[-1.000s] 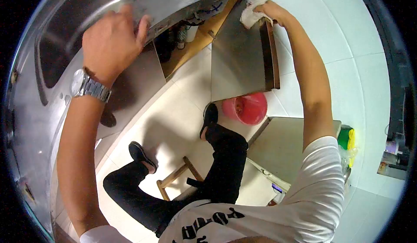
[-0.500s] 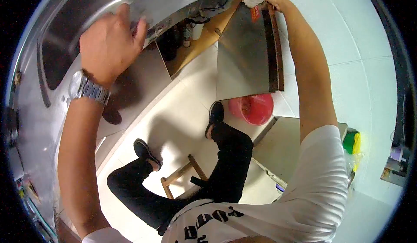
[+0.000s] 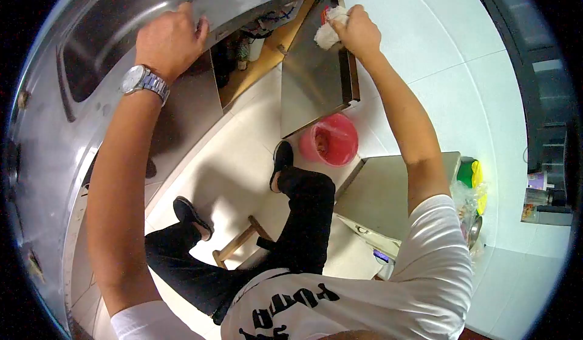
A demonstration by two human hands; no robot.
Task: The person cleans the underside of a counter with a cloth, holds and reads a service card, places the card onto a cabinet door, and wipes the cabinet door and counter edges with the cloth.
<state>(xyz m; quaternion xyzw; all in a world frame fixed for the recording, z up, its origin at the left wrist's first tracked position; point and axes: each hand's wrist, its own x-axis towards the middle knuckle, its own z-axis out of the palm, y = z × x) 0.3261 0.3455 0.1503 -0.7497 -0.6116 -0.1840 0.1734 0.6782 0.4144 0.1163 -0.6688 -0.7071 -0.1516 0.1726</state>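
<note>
A white cloth is pinched in my right hand, against the upper part of the open cabinet door. Beside the cloth, a bit of red marking shows on the door. My left hand, with a metal watch on its wrist, rests at the front edge of the steel sink counter. Its thumb stands apart from the forefinger and nothing is held in it; the other fingers are partly hidden.
Below the door a pink bucket stands on the floor. Items sit inside the open cabinet. A wooden stool is between my legs. At the right are a pale low cabinet, a green and yellow packet and the tiled wall.
My right hand and the cloth have moved down and toward me from the door's top corner. The whole view has shifted slightly. My left hand stays by the counter edge.
</note>
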